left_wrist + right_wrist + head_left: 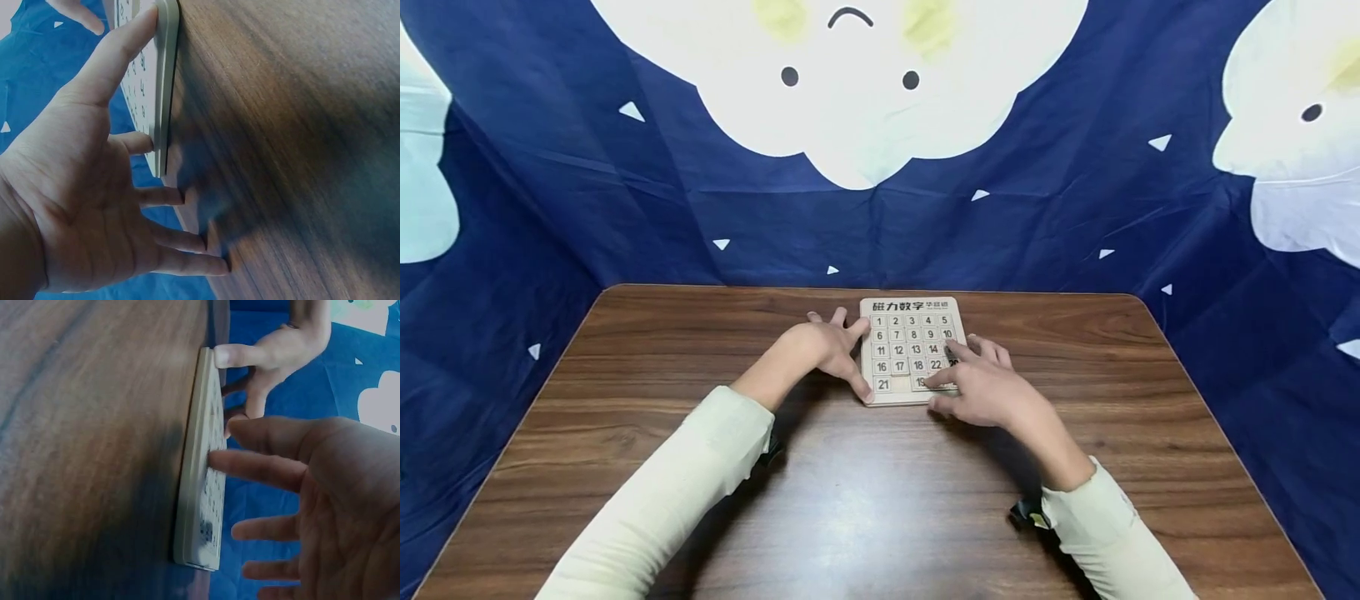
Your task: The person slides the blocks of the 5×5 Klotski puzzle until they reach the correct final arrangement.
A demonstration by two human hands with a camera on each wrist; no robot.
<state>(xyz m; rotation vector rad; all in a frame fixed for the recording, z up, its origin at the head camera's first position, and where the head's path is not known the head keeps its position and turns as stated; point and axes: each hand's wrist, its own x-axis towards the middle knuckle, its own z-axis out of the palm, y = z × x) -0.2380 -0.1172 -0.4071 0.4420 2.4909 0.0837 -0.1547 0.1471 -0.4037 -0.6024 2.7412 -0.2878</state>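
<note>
A pale number-sliding puzzle (898, 306) lies flat near the table's far edge, with rows of numbered tiles under a line of printed characters. The bottom row has a gap between tile 21 (883, 384) and tile 19 (919, 382). With fingers spread, my left hand (827, 346) rests its thumb on the puzzle's near left corner and a finger on the left rim; in the left wrist view, its other fingertips reach the tabletop. My right hand (992, 392) extends over the lower right tiles, index fingertip at tile 19, hiding several tiles there.
The brown wood-grain table (850, 517) extends around the puzzle on all sides. Behind it and at both sides hangs a dark blue cloth (647, 200) with white cloud shapes and small triangles.
</note>
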